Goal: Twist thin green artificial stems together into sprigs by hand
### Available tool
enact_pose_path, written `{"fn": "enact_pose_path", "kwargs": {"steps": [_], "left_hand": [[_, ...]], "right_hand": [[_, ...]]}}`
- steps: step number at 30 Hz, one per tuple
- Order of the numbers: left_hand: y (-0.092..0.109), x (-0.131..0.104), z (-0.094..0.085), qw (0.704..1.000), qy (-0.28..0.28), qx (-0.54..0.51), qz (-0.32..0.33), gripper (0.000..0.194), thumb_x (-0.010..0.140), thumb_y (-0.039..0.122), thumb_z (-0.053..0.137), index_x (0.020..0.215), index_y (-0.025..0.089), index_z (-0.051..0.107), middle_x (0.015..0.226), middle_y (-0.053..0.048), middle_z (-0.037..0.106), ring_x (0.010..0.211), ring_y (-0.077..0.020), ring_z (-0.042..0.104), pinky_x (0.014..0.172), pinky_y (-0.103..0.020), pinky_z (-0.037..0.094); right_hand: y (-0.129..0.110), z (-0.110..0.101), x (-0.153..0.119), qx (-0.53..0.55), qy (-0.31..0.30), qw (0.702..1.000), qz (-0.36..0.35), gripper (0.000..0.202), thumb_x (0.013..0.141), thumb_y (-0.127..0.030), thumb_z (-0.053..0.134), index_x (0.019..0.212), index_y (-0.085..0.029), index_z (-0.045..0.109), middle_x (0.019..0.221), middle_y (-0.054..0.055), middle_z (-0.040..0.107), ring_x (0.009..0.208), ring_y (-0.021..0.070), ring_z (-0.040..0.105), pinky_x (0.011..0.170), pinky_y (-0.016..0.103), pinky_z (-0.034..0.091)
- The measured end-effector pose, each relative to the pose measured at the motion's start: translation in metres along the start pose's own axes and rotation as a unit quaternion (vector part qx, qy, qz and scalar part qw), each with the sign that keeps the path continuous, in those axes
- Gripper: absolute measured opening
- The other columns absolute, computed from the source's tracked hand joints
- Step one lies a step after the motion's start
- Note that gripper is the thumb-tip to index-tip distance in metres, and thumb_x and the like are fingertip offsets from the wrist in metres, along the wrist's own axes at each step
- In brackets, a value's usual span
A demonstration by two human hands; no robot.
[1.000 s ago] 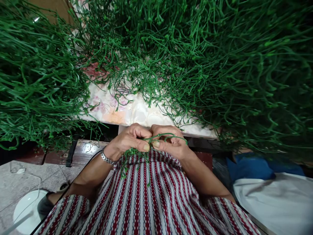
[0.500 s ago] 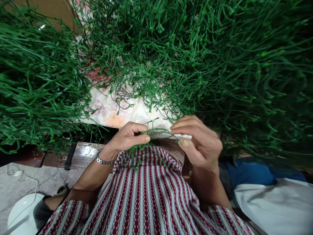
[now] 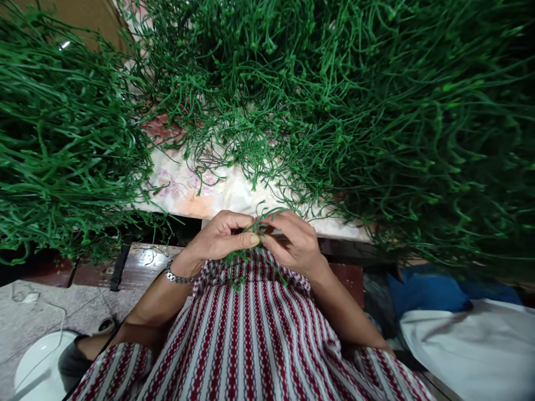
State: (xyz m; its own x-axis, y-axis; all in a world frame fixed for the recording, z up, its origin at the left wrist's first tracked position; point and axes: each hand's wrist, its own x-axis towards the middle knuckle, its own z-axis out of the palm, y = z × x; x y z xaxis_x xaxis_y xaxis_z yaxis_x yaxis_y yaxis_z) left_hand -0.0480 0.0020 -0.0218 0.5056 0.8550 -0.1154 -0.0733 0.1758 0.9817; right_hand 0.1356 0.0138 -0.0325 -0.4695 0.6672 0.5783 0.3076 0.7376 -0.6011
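Fingers (image 3: 242,241) of the left hand (image 3: 215,236) pinch a small bunch of green stems (image 3: 232,262), thumb laid against the bent forefinger. Opposite, the right hand (image 3: 296,239) has its thumb and forefinger drawn in around the same stems, the tips just beside the left thumb; I cannot tell whether they are pressed tight or only touching. Thin stem ends rise above both sets of fingertips, curving toward the right hand, while the rest of the bunch hangs below the left hand in front of a red-and-white striped garment (image 3: 254,334). A metal watch (image 3: 179,273) circles the left wrist.

Both hands are at the near edge of a worktop (image 3: 238,195) covered with a flowered cloth. One heap of green stems (image 3: 71,145) lies on the left, its loose ends drooping past the edge; a larger heap (image 3: 368,100) spreads across the far side and the right. Behind the left heap is a brown cardboard panel (image 3: 90,22); whether it belongs to a box, or holds anything, cannot be told. On the lower right, white fabric (image 3: 472,340) lies beside blue fabric (image 3: 430,292). At lower left, a white round object (image 3: 37,367) is on the speckled floor (image 3: 19,328).
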Motion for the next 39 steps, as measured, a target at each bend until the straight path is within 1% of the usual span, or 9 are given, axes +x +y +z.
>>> {"fn": "enact_pose_path", "kwargs": {"steps": [5,9,13,17,24,28,34,36,39], "left_hand": [[0.001,0.001,0.005,0.998,0.036,0.045,0.015,0.039,0.078,0.037,0.059,0.053,0.015,0.038,0.054,0.005,0.026,0.051,-0.0066,0.022,0.046,-0.022,0.017],[0.004,0.0,0.006,0.991,0.056,0.117,0.034,0.04,0.078,0.034,0.06,0.053,0.016,0.034,0.053,0.006,0.024,0.051,-0.0063,0.022,0.047,-0.021,0.019],[0.007,0.0,0.0,0.993,-0.017,0.11,0.03,0.038,0.078,0.032,0.06,0.053,0.015,0.036,0.055,0.005,0.027,0.052,-0.0063,0.024,0.048,-0.022,0.02],[0.008,0.004,-0.008,0.992,-0.118,0.039,-0.015,0.038,0.076,0.033,0.06,0.052,0.015,0.038,0.054,0.004,0.028,0.053,-0.0072,0.026,0.049,-0.023,0.021],[-0.006,0.01,-0.009,0.975,-0.141,-0.126,-0.119,0.041,0.065,0.036,0.068,0.045,0.014,0.041,0.044,0.006,0.028,0.041,-0.004,0.021,0.04,-0.022,0.015],[-0.013,0.009,-0.004,0.962,-0.136,-0.191,-0.139,0.037,0.06,0.034,0.071,0.044,0.013,0.045,0.041,0.005,0.036,0.036,-0.0035,0.026,0.037,-0.021,0.016],[-0.017,0.006,0.006,0.952,-0.077,-0.28,-0.101,0.032,0.059,0.032,0.072,0.046,0.012,0.05,0.038,0.005,0.034,0.034,-0.004,0.027,0.037,-0.02,0.021],[-0.017,0.005,0.007,0.95,-0.038,-0.299,-0.082,0.031,0.061,0.033,0.071,0.05,0.012,0.051,0.039,0.006,0.034,0.034,-0.0041,0.027,0.037,-0.021,0.023],[-0.015,0.004,0.005,0.98,-0.033,-0.187,-0.059,0.031,0.069,0.034,0.067,0.054,0.012,0.051,0.046,0.003,0.04,0.04,-0.0052,0.031,0.04,-0.02,0.022]], "right_hand": [[-0.002,0.004,-0.005,-0.072,0.043,0.995,-0.06,0.019,0.075,-0.011,0.063,0.093,-0.016,0.061,0.075,0.005,0.061,0.066,0.0144,0.055,0.059,0.028,0.046],[-0.007,-0.001,-0.002,-0.057,-0.01,0.998,-0.033,0.012,0.078,-0.009,0.058,0.089,-0.013,0.058,0.071,0.005,0.058,0.064,0.0125,0.053,0.057,0.024,0.044],[-0.011,-0.011,0.004,0.046,-0.091,0.995,0.011,0.002,0.083,-0.015,0.054,0.081,-0.015,0.052,0.067,0.001,0.053,0.06,0.0092,0.049,0.054,0.021,0.039],[-0.01,-0.017,0.01,0.162,-0.181,0.969,0.039,0.014,0.086,-0.023,0.05,0.074,-0.016,0.047,0.061,-0.003,0.044,0.053,0.0064,0.038,0.051,0.019,0.032],[-0.001,-0.004,0.003,0.415,-0.227,0.861,0.185,0.031,0.088,-0.024,0.047,0.06,-0.016,0.039,0.052,-0.007,0.032,0.046,0.0042,0.027,0.045,0.019,0.023],[0.0,0.008,-0.011,0.582,-0.166,0.748,0.273,0.031,0.086,-0.031,0.052,0.061,-0.016,0.041,0.049,-0.007,0.036,0.04,0.0041,0.03,0.04,0.019,0.023],[-0.01,0.012,-0.016,0.71,-0.074,0.641,0.282,0.028,0.083,-0.029,0.053,0.061,-0.017,0.041,0.047,-0.007,0.036,0.036,0.0043,0.03,0.037,0.018,0.028],[-0.009,0.009,-0.015,0.706,-0.039,0.651,0.276,0.029,0.083,-0.033,0.053,0.061,-0.018,0.041,0.048,-0.007,0.037,0.036,0.0049,0.032,0.039,0.019,0.031],[-0.001,0.004,-0.014,0.586,-0.047,0.755,0.291,0.027,0.084,-0.034,0.056,0.065,-0.016,0.048,0.053,-0.004,0.046,0.043,0.0057,0.041,0.046,0.02,0.035]]}}
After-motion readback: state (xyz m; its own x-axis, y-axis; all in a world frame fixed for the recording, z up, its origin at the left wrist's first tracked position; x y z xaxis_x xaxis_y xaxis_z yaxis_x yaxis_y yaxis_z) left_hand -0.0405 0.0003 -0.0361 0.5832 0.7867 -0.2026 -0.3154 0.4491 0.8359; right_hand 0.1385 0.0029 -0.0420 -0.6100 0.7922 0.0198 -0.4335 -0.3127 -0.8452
